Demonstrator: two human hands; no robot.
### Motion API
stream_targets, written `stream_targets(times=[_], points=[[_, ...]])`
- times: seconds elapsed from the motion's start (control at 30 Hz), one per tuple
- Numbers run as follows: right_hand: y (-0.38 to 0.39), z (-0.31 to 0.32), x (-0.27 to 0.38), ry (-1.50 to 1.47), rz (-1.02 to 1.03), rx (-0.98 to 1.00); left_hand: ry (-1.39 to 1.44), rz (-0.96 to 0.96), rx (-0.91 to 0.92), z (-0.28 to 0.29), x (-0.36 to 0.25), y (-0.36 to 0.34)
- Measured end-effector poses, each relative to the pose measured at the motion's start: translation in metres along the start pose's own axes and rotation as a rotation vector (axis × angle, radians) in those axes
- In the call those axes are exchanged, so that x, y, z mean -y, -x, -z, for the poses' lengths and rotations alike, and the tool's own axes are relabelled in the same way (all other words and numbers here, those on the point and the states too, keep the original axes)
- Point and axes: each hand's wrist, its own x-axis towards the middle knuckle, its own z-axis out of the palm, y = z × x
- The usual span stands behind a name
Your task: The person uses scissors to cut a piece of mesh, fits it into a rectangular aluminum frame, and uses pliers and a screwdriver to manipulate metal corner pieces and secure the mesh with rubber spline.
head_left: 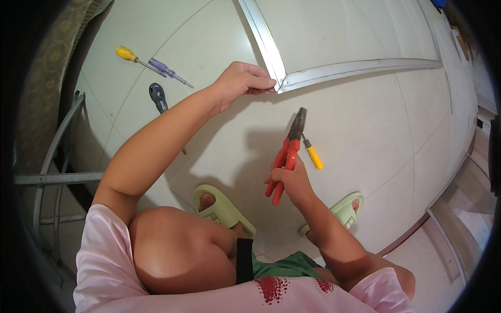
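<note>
My left hand (244,81) pinches the near corner of a silver metal frame (360,67), where its two bars meet. Thumb and fingers close on that corner from the left side. In my right hand (293,180) is a pair of pliers (288,151) with red handles and dark jaws. The jaws point up toward the frame, a little below its corner and apart from it. Just right of the pliers, a yellow-handled screwdriver (313,155) lies on the floor, its tip partly hidden behind the jaws.
On the tiled floor (209,156) to the left lie a yellow-handled screwdriver (127,53), a purple-handled screwdriver (163,68) and a dark-handled tool (157,95), partly behind my left arm. A grey metal rack (57,179) stands at far left. My feet wear green slippers (224,211).
</note>
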Motion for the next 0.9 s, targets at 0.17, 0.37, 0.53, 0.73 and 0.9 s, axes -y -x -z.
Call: stream_targets(times=[0.17, 0.37, 0.53, 0.73, 0.9], points=[[0.032, -0.007, 0.032, -0.078, -0.014, 0.035, 0.010, -0.032, 0.060, -0.020, -0.016, 0.009], [0.060, -0.007, 0.047, -0.035, -0.072, -0.014, 0.012, -0.083, 0.125, -0.042, -0.023, 0.013], [0.080, -0.001, 0.050, 0.028, -0.065, -0.136, -0.007, -0.094, 0.184, -0.068, -0.032, 0.019], [0.084, 0.000, 0.046, 0.020, -0.032, -0.249, 0.004, -0.182, 0.212, -0.084, -0.029, 0.021], [0.086, 0.004, 0.042, 0.026, 0.005, -0.324, -0.006, -0.195, 0.242, -0.097, -0.031, 0.014]])
